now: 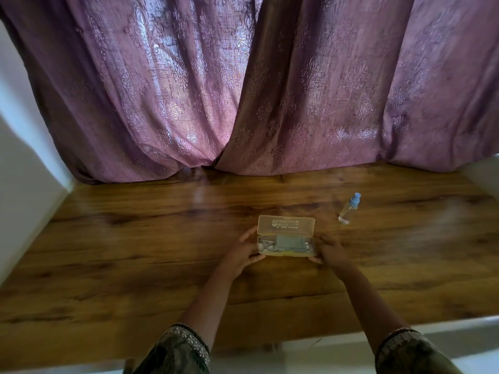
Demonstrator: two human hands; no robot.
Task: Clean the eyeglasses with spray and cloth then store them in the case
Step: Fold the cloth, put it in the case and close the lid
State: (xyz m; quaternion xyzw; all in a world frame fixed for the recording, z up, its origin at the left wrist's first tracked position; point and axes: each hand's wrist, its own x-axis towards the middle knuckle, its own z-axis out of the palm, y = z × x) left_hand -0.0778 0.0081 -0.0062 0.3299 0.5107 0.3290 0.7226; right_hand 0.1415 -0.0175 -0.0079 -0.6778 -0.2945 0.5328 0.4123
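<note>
While lid [286,225] stands raised, I log case [283,254] on table [135,238], eyeglasses [266,245] and grey cloth [290,242] lying inside. Left hand [243,251] and right hand [330,249] grip case ends, fingers curled round, likely steadying base. Spray bottle [349,209] stands apart, right, within reach.

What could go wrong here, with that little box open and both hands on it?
1. The glasses and cloth lie loose in the open case; tipping it could spill them onto the table.
2. The left hand and right hand hold the case only by its ends, so the grip might slip.
3. The spray bottle stands near the right hand; a careless reach may knock it over.
</note>
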